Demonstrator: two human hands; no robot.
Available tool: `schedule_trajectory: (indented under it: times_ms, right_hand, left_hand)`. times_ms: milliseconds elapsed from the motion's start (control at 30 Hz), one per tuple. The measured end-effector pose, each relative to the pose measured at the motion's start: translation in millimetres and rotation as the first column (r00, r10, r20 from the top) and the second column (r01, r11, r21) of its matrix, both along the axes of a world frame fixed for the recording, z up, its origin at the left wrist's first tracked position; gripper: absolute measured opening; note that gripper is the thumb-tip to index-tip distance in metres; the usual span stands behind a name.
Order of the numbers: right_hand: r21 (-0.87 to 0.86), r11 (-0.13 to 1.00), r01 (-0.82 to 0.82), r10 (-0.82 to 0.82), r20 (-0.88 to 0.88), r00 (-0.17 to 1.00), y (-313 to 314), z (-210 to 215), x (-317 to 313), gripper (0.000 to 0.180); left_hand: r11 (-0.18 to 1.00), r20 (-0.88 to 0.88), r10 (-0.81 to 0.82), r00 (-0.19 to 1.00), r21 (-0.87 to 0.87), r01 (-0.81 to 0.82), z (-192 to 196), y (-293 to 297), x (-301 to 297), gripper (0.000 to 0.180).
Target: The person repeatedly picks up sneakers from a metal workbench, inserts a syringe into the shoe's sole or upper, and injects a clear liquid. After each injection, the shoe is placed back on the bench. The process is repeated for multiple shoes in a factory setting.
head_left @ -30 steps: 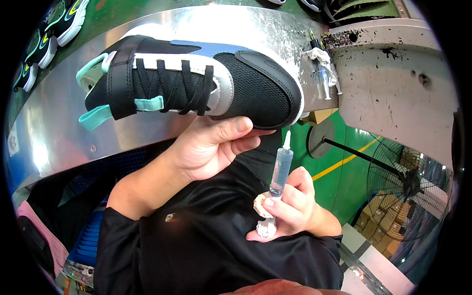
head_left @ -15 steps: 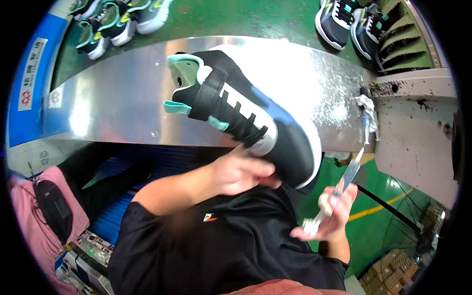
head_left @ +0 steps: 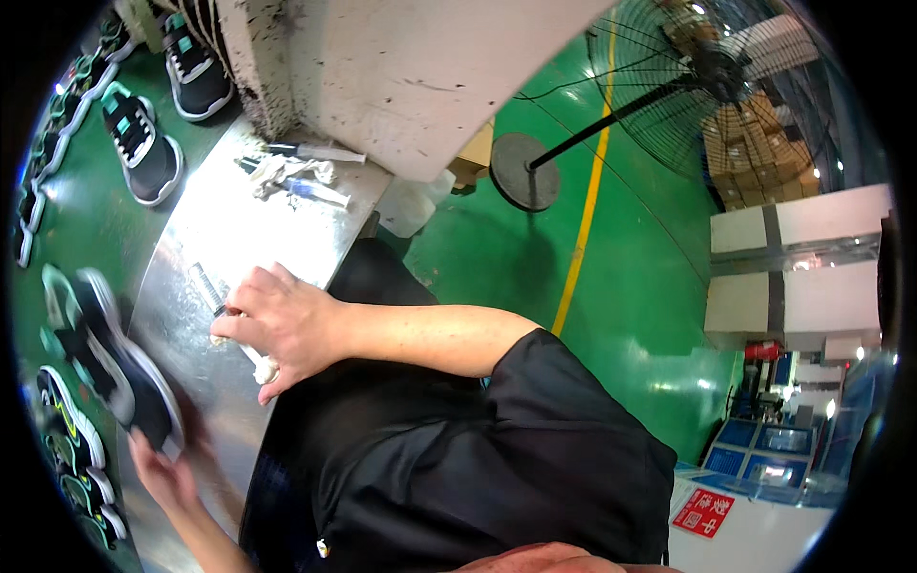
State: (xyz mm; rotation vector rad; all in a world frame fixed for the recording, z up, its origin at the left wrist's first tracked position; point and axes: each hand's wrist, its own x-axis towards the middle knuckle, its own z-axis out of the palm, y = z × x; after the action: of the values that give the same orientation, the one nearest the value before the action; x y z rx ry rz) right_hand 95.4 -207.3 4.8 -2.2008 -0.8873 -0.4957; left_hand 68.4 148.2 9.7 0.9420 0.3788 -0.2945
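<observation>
At the lower left, my left hand [head_left: 164, 476] grips the toe end of a black sneaker [head_left: 124, 368] with a white sole and mint trim. The sneaker is over the far edge of the shiny metal table [head_left: 215, 368]. My right hand [head_left: 291, 327] is low over the table, its fingers bent round a syringe [head_left: 204, 288] with a clear graduated barrel. White material sticks to the syringe's plunger end, below my fingers. Whether the syringe touches the metal is hard to tell.
More syringes [head_left: 320, 153] and a crumpled white cloth [head_left: 296, 172] lie near the machine's pale housing [head_left: 373, 76]. Beyond the table stand several sneakers [head_left: 143, 143]. To the right are a floor fan [head_left: 718, 72] and white boxes [head_left: 793, 296].
The view has swung to the right. The sneaker has gone from close in front of me to the table's far side. My right hand has brought the syringe over the table.
</observation>
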Motion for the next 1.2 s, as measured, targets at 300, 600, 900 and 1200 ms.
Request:
schedule_trajectory:
  times_ms: [300,600,900,1200]
  right_hand:
    - [0.029,0.999,0.017,-0.016,-0.027,0.999,6.3,2.0,0.6,0.089]
    - [0.034,0.999,-0.033,0.034,-0.032,0.999,8.8,0.5,6.3,0.088]
    - [-0.014,1.000,-0.005,0.004,-0.025,1.000,2.5,6.2,0.6,0.088]
    - [0.023,0.999,-0.049,0.048,0.040,0.998,12.3,2.9,6.0,0.087]
  left_hand:
    - [0.987,0.336,-0.156,0.929,0.085,0.135,1.7,-10.0,71.7,0.036]
    - [0.015,0.433,0.255,0.864,0.892,-0.452,-44.2,198.3,39.7,0.060]
    - [0.020,0.504,0.286,0.815,0.847,-0.531,-48.2,209.7,113.6,0.075]
    - [0.529,0.303,0.282,0.910,0.742,-0.411,-23.8,237.0,3.4,0.057]
